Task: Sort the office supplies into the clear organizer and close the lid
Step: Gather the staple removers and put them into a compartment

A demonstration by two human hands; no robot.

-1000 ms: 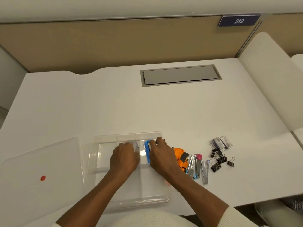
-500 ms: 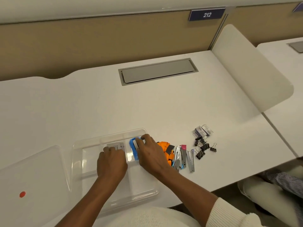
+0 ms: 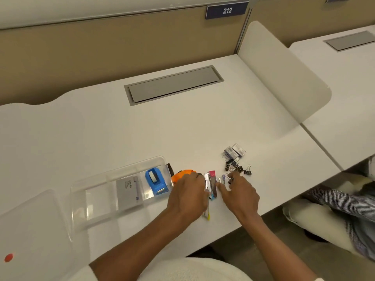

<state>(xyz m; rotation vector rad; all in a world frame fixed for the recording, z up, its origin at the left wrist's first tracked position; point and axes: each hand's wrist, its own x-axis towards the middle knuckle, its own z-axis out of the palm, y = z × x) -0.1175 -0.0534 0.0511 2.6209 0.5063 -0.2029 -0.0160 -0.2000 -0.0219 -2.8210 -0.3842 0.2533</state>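
Two things are in the clear organizer (image 3: 121, 179) now: the blue tape dispenser (image 3: 156, 181) in the far right compartment and the grey card box (image 3: 128, 191) in the one next to it. A second ago both my hands were in there setting those down; now they've moved right, out of the box and onto the pile. That's the only view I've got, the head cam.

My left hand (image 3: 187, 196) sits palm down over the orange thing (image 3: 181, 174), fingers loosely curled against the mini staplers (image 3: 211, 186). My right hand (image 3: 240, 194) is half open, thumb touching the staplers from the other side. Hard to tell if either has actually gripped anything yet.

The binder clips (image 3: 236, 167) are untouched just beyond, and the lid (image 3: 30, 230) lies off to the left, so closing is a way off.
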